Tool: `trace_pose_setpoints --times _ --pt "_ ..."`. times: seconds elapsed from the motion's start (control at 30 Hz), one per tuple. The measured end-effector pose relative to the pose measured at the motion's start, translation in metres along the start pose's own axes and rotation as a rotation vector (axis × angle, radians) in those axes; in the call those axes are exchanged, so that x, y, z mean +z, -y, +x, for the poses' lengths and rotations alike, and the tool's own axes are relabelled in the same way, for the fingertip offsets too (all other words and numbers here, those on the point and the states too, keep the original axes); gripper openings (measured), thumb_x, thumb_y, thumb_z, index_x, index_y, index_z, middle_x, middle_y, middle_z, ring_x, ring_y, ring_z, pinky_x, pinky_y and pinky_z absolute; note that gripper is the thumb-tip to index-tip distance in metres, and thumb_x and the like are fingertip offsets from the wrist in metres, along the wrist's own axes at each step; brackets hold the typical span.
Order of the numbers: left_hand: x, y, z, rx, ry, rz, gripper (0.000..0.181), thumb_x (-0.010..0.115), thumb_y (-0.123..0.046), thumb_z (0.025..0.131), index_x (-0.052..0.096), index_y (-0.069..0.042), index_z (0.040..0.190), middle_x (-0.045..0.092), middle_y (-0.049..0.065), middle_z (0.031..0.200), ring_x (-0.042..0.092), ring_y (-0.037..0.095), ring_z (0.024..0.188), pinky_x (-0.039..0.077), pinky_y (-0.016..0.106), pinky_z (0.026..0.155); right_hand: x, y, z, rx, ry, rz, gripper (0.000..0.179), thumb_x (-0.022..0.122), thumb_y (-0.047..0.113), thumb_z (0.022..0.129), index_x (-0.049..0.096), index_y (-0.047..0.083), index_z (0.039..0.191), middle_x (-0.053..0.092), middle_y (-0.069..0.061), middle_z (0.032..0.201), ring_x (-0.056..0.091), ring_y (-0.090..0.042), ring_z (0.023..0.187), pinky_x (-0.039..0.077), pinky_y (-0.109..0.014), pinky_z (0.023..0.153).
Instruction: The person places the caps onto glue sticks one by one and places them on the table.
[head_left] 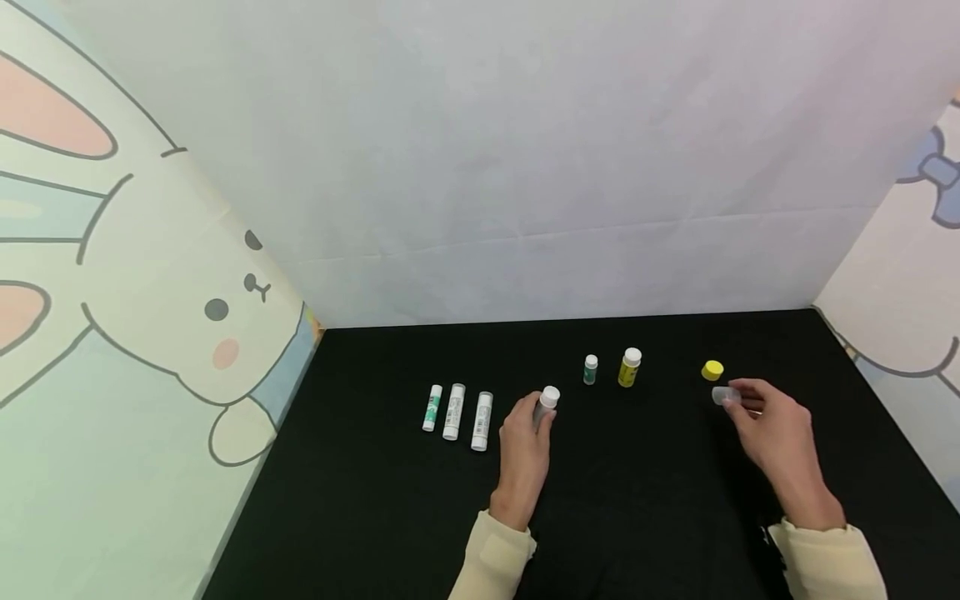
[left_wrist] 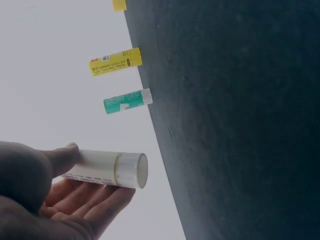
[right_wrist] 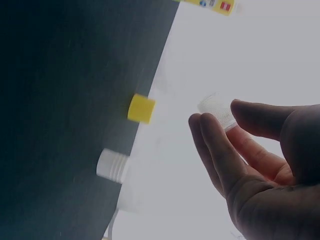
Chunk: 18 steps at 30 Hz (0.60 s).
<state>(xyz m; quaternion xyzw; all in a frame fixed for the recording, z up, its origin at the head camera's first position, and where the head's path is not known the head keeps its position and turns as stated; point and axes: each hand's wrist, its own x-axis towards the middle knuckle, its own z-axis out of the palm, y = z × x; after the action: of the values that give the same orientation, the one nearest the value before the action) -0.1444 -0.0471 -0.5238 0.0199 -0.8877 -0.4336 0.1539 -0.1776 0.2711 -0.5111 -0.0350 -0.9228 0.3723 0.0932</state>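
Observation:
My left hand (head_left: 522,450) grips a white glue stick (left_wrist: 97,167) between thumb and fingers, tilted over the black table (head_left: 360,517); its round white end (head_left: 551,396) faces up in the head view. At the right, my right hand (head_left: 780,425) pinches a small translucent ribbed cap (right_wrist: 217,111) between thumb and fingertips. Just beyond that hand stands a yellow cap (head_left: 712,370). A white ridged cap (right_wrist: 112,165) shows near it in the right wrist view; in the head view my hand hides it.
Upright at the back middle stand a small green glue stick (head_left: 591,369) and a yellow glue stick (head_left: 630,367). Left of my left hand, a green-and-white glue stick (head_left: 432,408) and two white ones (head_left: 453,412) form a row. A pale wall (head_left: 555,275) borders the table's far edge.

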Motion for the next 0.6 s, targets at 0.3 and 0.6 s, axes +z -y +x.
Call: trace_pose_setpoints --times 0.3,0.6 --pt "-0.005 0.001 -0.004 0.006 -0.008 0.007 0.025 0.073 -0.009 0.1 0.071 -0.009 0.125 0.074 0.006 0.118 0.072 0.023 0.11 0.06 0.042 0.093 0.012 0.016 -0.006 -0.063 0.016 0.042 0.029 0.069 0.003 0.101 0.064 -0.01 0.127 0.068 -0.037 0.117 0.071 -0.048 0.101 0.04 -0.001 0.064" --pt "-0.01 0.001 -0.007 0.021 -0.024 0.0 0.024 0.074 -0.007 0.099 0.072 -0.01 0.122 0.074 0.006 0.118 0.073 0.022 0.109 0.061 0.041 0.093 0.02 0.029 -0.006 -0.099 0.032 0.063 0.027 0.071 0.002 0.1 0.067 -0.008 0.124 0.068 -0.036 0.119 0.071 -0.046 0.102 0.063 -0.038 0.074"
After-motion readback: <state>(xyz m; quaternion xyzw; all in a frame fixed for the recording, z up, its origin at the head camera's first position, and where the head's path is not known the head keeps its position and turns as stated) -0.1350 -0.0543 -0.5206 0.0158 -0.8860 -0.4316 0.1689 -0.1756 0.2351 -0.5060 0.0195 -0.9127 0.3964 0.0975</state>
